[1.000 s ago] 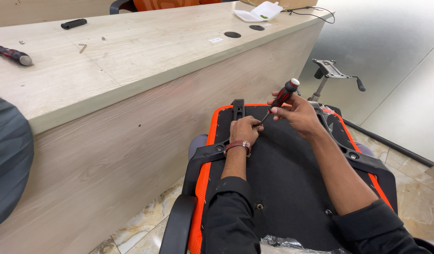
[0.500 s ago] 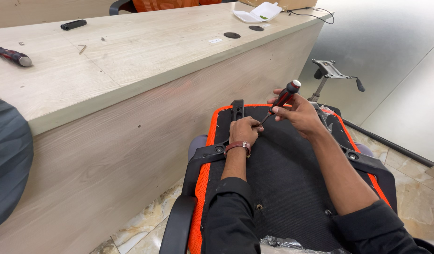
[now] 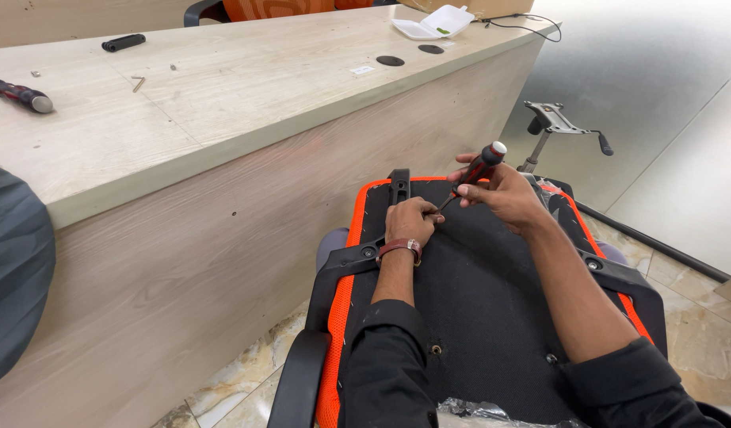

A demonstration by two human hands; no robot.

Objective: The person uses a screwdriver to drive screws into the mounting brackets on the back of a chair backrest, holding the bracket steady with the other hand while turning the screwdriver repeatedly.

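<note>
Marble floor tiles and a long pale wood bench [image 3: 246, 103] frame your spot, with an upturned office chair seat [image 3: 476, 293] lying below you, its black underside facing up inside an orange mesh rim. Your right hand [image 3: 504, 190] has its fingers clenched around a screwdriver [image 3: 475, 170] with a red and black handle and a white cap, tilted so the tip points down toward your left hand. Your left hand [image 3: 411, 220] rests on the black underside near the seat's far edge, fingers curled and pinched at the screwdriver's tip; what they pinch is too small to tell. A brown band circles that wrist. Black armrest brackets [image 3: 353, 261] run out on both sides of the seat. Beyond the seat stands a grey chair mechanism [image 3: 551, 119] on a post. On the bench lie a second screwdriver [image 3: 20, 93], a black handle [image 3: 124, 42], loose screws [image 3: 138, 82] and a white foam tray [image 3: 433, 21].
</note>
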